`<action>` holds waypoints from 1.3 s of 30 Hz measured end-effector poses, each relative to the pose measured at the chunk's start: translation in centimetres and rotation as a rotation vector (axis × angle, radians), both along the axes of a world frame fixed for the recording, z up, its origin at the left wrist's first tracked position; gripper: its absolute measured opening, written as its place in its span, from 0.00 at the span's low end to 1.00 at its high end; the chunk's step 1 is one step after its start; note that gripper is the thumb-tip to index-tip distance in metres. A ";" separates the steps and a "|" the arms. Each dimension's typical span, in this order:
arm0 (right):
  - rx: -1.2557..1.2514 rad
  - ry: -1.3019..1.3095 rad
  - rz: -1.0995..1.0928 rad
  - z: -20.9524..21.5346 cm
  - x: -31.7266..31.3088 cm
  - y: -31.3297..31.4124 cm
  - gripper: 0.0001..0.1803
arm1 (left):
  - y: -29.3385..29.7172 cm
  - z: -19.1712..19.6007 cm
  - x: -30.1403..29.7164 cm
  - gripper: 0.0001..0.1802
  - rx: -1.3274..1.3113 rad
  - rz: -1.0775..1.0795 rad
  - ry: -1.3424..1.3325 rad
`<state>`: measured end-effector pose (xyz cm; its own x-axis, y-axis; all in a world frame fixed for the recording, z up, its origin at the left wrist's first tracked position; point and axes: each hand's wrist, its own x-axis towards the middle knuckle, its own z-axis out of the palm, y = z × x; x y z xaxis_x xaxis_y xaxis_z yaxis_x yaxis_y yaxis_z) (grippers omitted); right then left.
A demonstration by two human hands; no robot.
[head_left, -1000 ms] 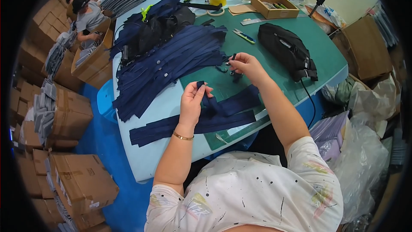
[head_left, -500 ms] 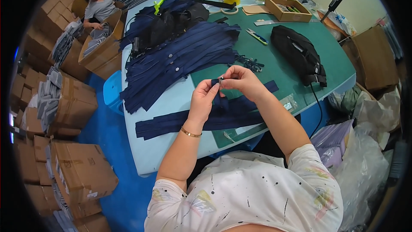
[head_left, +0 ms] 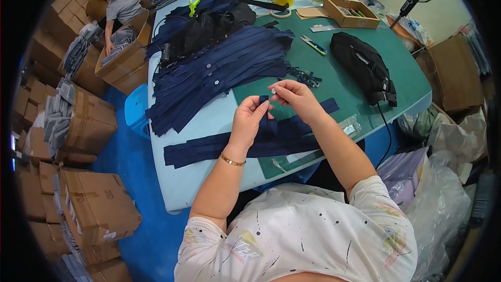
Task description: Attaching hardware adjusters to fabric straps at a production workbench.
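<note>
This is a workshop. A big counter (head_left: 177,188) holds a heap of dark blue cloth strips (head_left: 224,68) and small snips (head_left: 318,49). Brown boxes (head_left: 102,206) are piled up, and another person (head_left: 123,8) reaches into an open box (head_left: 123,74).

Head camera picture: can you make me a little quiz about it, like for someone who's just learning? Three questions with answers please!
1. Multiple choice: What does the person's left hand hold?
a) a red bottle
b) a navy fabric strip
c) a glass jar

2. True or false: The snips lie on the green mat, to the left of the black bag.

3. Fill in: The gold-coloured bracelet is on the person's ____ wrist.

Key:
1. b
2. True
3. left
</note>
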<state>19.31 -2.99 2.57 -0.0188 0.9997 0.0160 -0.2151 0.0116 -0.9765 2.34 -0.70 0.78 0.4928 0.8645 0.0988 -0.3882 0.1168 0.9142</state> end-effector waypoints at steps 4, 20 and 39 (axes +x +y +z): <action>0.014 -0.033 0.017 0.2 -0.4 -0.3 0.10 | -0.1 0.1 -0.1 0.05 -0.001 -0.010 0.012; 0.022 -0.244 0.017 1.3 -0.1 -0.3 0.11 | -0.1 0.3 -0.3 0.07 -0.059 -0.028 0.039; 0.059 -0.329 0.034 1.0 0.0 -0.2 0.11 | 0.0 0.3 -0.4 0.07 -0.130 -0.040 -0.021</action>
